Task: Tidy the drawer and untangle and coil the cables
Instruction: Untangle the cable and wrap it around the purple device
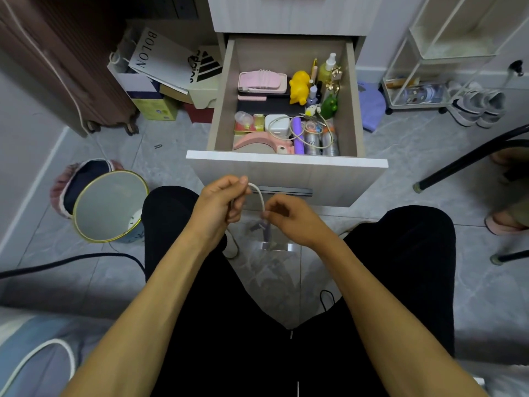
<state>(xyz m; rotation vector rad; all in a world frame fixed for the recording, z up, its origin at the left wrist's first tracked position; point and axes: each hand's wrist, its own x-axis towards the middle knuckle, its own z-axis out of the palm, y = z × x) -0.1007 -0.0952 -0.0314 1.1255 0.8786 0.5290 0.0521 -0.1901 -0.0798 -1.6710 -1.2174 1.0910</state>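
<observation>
A white cable [259,196] arcs between my two hands in front of the open drawer [286,163]. My left hand [221,200] grips one part of it, fingers curled. My right hand [292,216] pinches the other end, with a purple strap and plug hanging below it. More white cable [233,245] loops down to the floor between my knees. Inside the drawer lie a white charger [276,125] with a cable looped over it, a yellow duck toy [299,87], pink cases, bottles and cans.
A round metal bin [110,206] lies tilted on the floor at the left. Boxes and paper bags [166,73] stand behind it. A wire cart [429,78] and shoes stand at the right, next to black chair legs [463,164]. A black cable [71,259] crosses the floor.
</observation>
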